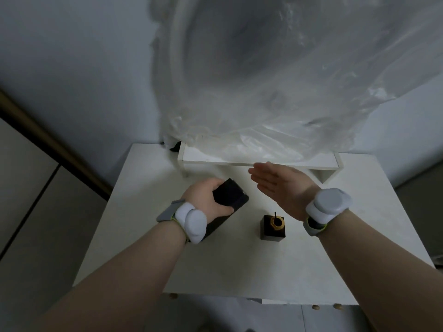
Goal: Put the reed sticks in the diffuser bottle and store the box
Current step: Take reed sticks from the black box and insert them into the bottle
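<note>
Two bare forearms reach over the white table (239, 271), each wrist wearing a white sensor band. Her left hand (206, 200) grips a long, matte black box (230, 207), tilted. Right hand (280, 185) hovers flat, fingers spread. Between them stands the dark square diffuser bottle (272, 232), gold-collared, with one black reed stick (275, 214) upright.

1. The left hand (203, 200) and its white wrist device (190, 222) cover the near part of the black box (231, 195).
2. Only 1 dark reed tip (275, 214) shows above the diffuser bottle (273, 227); its lower length is hidden.
3. Clear plastic sheeting (275, 80) blurs whatever stands behind it and runs past the top edge.
4. Small objects (338, 306) under the table's (239, 267) near edge are too small to identify.
</note>
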